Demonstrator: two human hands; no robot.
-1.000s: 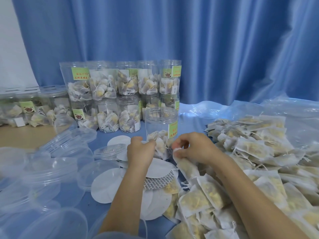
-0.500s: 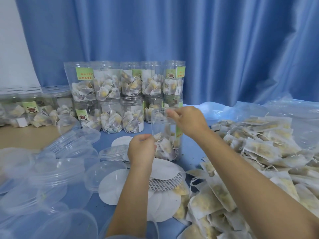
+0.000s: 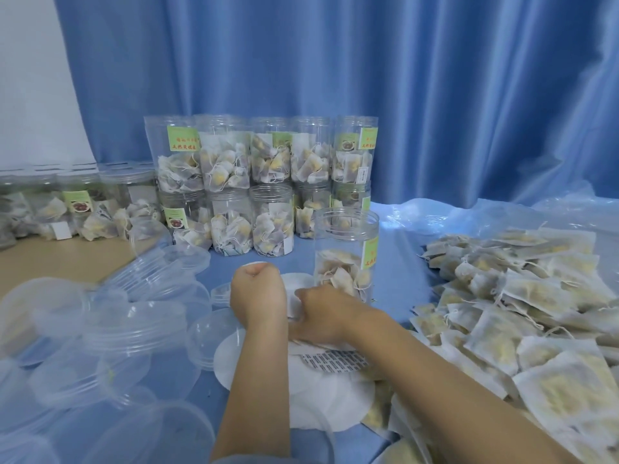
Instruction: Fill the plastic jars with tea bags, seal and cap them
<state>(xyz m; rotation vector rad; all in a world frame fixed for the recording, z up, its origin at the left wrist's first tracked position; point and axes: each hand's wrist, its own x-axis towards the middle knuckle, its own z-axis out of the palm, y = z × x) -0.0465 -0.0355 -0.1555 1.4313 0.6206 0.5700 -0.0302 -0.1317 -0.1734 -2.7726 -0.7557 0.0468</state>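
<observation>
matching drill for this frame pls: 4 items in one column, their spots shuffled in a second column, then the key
Things:
1. open jar
2. loose tea bags
3. clear lids
4. filled jars

Places:
A. stacked two high at the back, against the blue curtain
B. heaped on the right side of the table
C. upright just beyond the right hand, partly filled, no cap
D. piled on the left side of the table

Pairs: 1-C, 2-B, 3-D, 4-A
</observation>
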